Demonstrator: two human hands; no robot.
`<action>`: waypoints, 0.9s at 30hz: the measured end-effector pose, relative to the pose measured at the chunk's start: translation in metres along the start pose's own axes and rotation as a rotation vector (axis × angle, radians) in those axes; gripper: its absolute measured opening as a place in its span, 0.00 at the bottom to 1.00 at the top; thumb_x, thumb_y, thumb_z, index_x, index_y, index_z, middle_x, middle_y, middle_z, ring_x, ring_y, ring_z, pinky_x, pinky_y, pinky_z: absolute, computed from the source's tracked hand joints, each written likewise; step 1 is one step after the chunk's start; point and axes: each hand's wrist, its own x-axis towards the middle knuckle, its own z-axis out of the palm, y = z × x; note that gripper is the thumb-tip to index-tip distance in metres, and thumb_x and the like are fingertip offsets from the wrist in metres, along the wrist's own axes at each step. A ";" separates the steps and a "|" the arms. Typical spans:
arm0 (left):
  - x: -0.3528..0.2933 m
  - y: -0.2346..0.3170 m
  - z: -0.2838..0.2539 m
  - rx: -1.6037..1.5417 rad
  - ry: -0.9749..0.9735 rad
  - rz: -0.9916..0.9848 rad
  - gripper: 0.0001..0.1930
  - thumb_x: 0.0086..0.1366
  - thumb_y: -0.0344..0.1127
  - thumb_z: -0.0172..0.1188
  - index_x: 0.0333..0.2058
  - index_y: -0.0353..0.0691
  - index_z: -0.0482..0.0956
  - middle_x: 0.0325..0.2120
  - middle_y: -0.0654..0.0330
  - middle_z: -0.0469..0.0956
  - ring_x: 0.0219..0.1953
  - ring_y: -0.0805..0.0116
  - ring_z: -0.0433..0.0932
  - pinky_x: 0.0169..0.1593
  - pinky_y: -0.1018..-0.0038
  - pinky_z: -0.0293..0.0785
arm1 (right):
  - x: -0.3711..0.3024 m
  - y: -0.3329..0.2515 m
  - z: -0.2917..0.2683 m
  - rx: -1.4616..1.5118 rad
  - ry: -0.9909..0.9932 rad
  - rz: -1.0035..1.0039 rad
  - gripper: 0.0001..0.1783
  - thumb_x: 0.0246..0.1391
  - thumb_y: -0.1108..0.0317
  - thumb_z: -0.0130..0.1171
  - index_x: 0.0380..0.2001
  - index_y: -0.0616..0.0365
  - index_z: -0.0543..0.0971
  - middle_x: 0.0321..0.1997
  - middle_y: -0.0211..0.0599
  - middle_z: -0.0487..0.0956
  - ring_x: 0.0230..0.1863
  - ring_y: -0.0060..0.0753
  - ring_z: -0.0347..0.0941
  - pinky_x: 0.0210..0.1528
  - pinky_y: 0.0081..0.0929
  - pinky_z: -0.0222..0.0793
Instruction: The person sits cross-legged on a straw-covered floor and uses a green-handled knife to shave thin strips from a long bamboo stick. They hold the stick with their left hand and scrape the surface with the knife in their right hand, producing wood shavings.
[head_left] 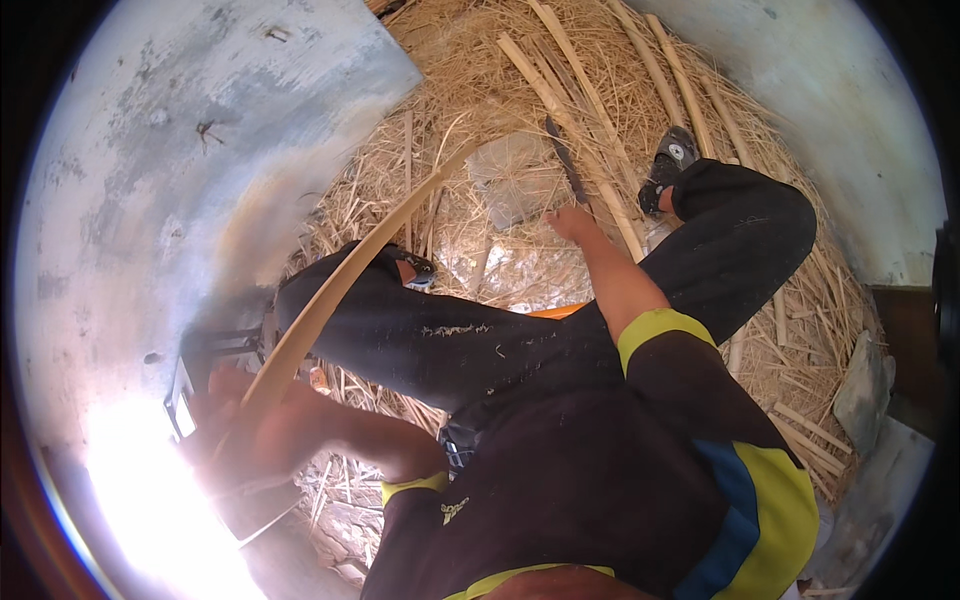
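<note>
My left hand (275,425) is at the lower left, partly blurred beside a bright glare. Its fingers are closed round a long, flat, pale bamboo strip (345,270). The strip curves up and away to the right, and its far end lies over the shavings near a flat grey stone (515,180). In front of my right knee, my right hand (570,224) is closed, low beside the stone. A dark, narrow blade (567,160) reaches away from just beyond that hand; whether the fingers grip it cannot be made out.
Shavings and fibres (450,75) cover the ground between my legs. Split bamboo lengths (600,120) lie at the far right, next to my right foot (668,165). A weathered wall (200,130) rises on the left, another (830,110) on the right. A stone slab (862,390) leans at the right.
</note>
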 end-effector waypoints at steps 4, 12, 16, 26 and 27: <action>-0.003 -0.007 0.006 0.161 -0.006 0.128 0.13 0.58 0.25 0.55 0.28 0.42 0.55 0.17 0.68 0.60 0.15 0.75 0.71 0.13 0.81 0.64 | 0.011 0.032 0.031 0.069 0.124 0.284 0.25 0.57 0.53 0.49 0.48 0.64 0.73 0.53 0.57 0.72 0.55 0.57 0.69 0.59 0.48 0.60; 0.003 0.004 0.019 -0.336 0.045 -0.312 0.17 0.74 0.38 0.28 0.25 0.40 0.56 0.18 0.67 0.55 0.12 0.79 0.56 0.13 0.84 0.57 | 0.025 0.031 0.041 -0.111 0.707 0.509 0.27 0.47 0.63 0.59 0.51 0.56 0.66 0.50 0.46 0.73 0.52 0.48 0.71 0.58 0.46 0.61; 0.006 0.005 0.031 -0.040 -0.019 -0.102 0.18 0.73 0.44 0.30 0.26 0.40 0.57 0.17 0.67 0.56 0.12 0.79 0.56 0.13 0.83 0.58 | 0.031 0.036 0.014 -0.011 0.475 0.426 0.19 0.49 0.63 0.57 0.43 0.61 0.75 0.42 0.50 0.78 0.47 0.48 0.75 0.52 0.45 0.67; 0.035 0.002 0.073 -0.668 0.080 -0.387 0.21 0.70 0.52 0.38 0.25 0.43 0.63 0.15 0.67 0.60 0.17 0.77 0.69 0.16 0.84 0.72 | 0.030 0.003 -0.029 1.414 -0.010 0.294 0.18 0.54 0.58 0.55 0.35 0.65 0.71 0.14 0.35 0.69 0.12 0.31 0.65 0.15 0.30 0.64; 0.041 0.004 0.081 -0.767 0.070 -0.436 0.21 0.70 0.52 0.38 0.24 0.43 0.63 0.14 0.67 0.59 0.17 0.77 0.68 0.16 0.83 0.72 | 0.018 -0.030 -0.052 1.388 -0.040 0.279 0.16 0.56 0.58 0.54 0.29 0.63 0.71 0.13 0.31 0.66 0.12 0.28 0.61 0.15 0.28 0.62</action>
